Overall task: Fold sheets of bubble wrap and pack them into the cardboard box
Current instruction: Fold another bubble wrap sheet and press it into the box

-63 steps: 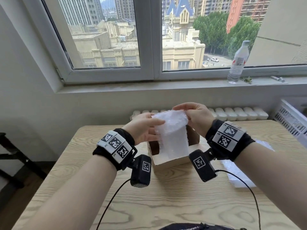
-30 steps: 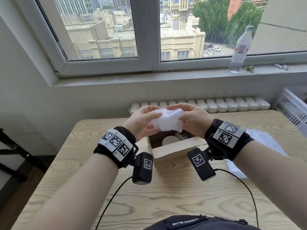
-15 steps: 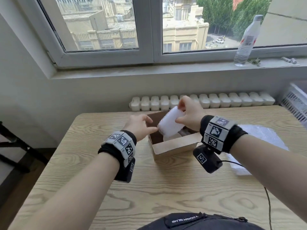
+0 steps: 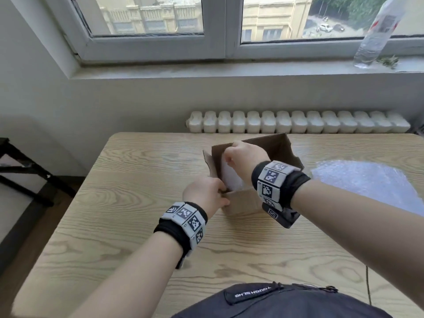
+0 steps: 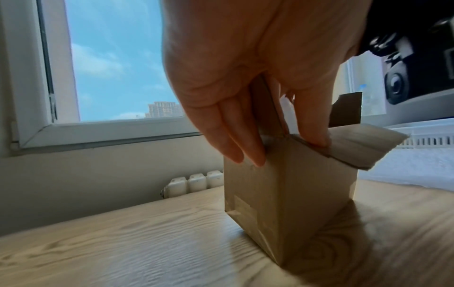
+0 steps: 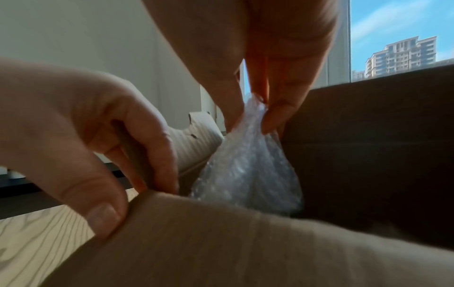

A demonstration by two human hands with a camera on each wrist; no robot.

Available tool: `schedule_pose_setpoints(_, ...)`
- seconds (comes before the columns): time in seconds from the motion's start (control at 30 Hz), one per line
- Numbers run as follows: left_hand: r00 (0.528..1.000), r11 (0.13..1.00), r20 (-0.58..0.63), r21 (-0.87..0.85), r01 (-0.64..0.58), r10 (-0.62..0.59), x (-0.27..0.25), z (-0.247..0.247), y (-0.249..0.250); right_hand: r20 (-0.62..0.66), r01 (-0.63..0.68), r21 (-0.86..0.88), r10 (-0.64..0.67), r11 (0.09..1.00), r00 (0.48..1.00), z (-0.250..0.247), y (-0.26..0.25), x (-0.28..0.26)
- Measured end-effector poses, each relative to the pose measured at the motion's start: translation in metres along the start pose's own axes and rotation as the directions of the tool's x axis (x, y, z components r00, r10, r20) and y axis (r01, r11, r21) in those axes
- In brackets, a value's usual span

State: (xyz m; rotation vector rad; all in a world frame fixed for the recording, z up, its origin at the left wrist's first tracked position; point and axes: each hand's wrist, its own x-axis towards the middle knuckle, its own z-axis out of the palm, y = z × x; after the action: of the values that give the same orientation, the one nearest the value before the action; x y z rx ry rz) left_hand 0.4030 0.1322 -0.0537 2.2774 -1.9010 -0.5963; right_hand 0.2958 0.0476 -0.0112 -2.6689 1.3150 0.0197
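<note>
A small open cardboard box (image 4: pixel 243 203) (image 5: pixel 290 194) (image 6: pixel 221 242) stands mid-table with its flaps up. My left hand (image 4: pixel 206 193) (image 5: pixel 270 136) (image 6: pixel 115 174) pinches the box's near-left corner, thumb on the front wall and fingers on the left wall. My right hand (image 4: pixel 245 157) (image 6: pixel 255 116) reaches down into the box from above and pinches the top of a folded bubble wrap sheet (image 4: pixel 231 177) (image 6: pixel 248 165), which sits partly inside the box. The box's bottom is hidden.
More flat bubble wrap (image 4: pixel 371 180) lies on the wooden table (image 4: pixel 137 226) to the right of the box. A radiator (image 4: pixel 298 122) runs behind the table. A plastic bottle (image 4: pixel 378 33) stands on the window sill. A dark stand (image 4: pixel 23 171) is at the far left.
The right hand has lowered the folded bubble wrap from above the box down into it. The left hand let go of the wrap and took hold of the box's near-left corner.
</note>
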Motion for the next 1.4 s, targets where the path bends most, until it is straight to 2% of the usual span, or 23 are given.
schedule_pose_setpoints(0.07,1.0,0.999,0.007,0.041,-0.012,0.012,-0.003,0.005,0.0,0.155,0.009,-0.025,-0.005,1.0,0.988,0.0,-0.001,0.003)
schedule_pose_setpoints(0.17,1.0,0.999,0.01,0.053,-0.004,0.003,-0.007,0.009,0.002,0.344,0.003,-0.054,0.016,0.999,0.939,0.002,-0.004,0.008)
schedule_pose_setpoints(0.3,1.0,0.997,0.005,0.073,0.003,-0.004,-0.009,0.009,0.005,0.443,0.061,-0.109,-0.006,0.992,0.897,0.026,-0.013,0.015)
schedule_pose_setpoints(0.37,1.0,0.996,0.006,0.084,0.001,-0.001,-0.011,0.009,0.006,0.485,0.015,-0.067,0.019,0.998,0.875,0.036,-0.013,0.018)
schedule_pose_setpoints(0.43,1.0,0.996,0.01,0.089,0.0,-0.001,-0.013,0.009,0.007,0.473,-0.077,0.041,0.048,0.996,0.88,0.039,-0.01,0.018)
schedule_pose_setpoints(0.5,1.0,0.996,0.012,0.086,0.0,-0.001,-0.015,0.009,0.008,0.393,-0.194,0.183,0.109,0.964,0.913,0.036,-0.004,0.015)
schedule_pose_setpoints(0.53,1.0,0.996,0.011,0.084,-0.002,0.001,-0.015,0.008,0.008,0.34,-0.22,0.216,0.137,0.951,0.93,0.034,-0.002,0.012)
schedule_pose_setpoints(0.6,1.0,0.996,0.012,0.085,-0.005,0.004,-0.015,0.008,0.008,0.301,-0.219,0.168,0.162,0.961,0.94,0.031,0.003,0.007)
schedule_pose_setpoints(0.67,1.0,0.996,0.014,0.088,-0.005,0.004,-0.014,0.007,0.008,0.379,-0.167,0.066,0.13,0.984,0.916,0.035,0.001,0.004)
schedule_pose_setpoints(0.77,1.0,0.995,0.008,0.097,-0.012,0.012,-0.012,0.007,0.008,0.51,-0.093,-0.052,0.107,0.994,0.854,0.045,-0.005,0.002)
schedule_pose_setpoints(1.0,1.0,0.997,0.015,0.078,-0.009,0.008,-0.006,0.003,0.007,0.568,-0.122,-0.092,0.153,0.988,0.809,0.054,0.0,0.01)
schedule_pose_setpoints(1.1,1.0,0.997,0.016,0.081,-0.012,0.011,-0.005,0.001,0.007,0.543,-0.142,-0.015,0.127,0.99,0.83,0.055,0.004,0.01)
schedule_pose_setpoints(1.2,1.0,0.998,0.014,0.064,0.004,-0.005,-0.003,0.002,0.005,0.528,-0.154,-0.025,0.144,0.988,0.837,0.051,0.004,0.009)
schedule_pose_setpoints(1.3,1.0,0.999,0.005,0.03,0.026,-0.026,0.002,0.002,0.002,0.416,-0.165,0.028,0.138,0.986,0.899,0.045,0.007,0.004)
schedule_pose_setpoints(1.4,0.999,0.999,-0.006,-0.024,0.04,-0.041,0.005,-0.001,0.0,0.32,-0.181,0.121,0.135,0.976,0.938,0.04,0.014,-0.01)
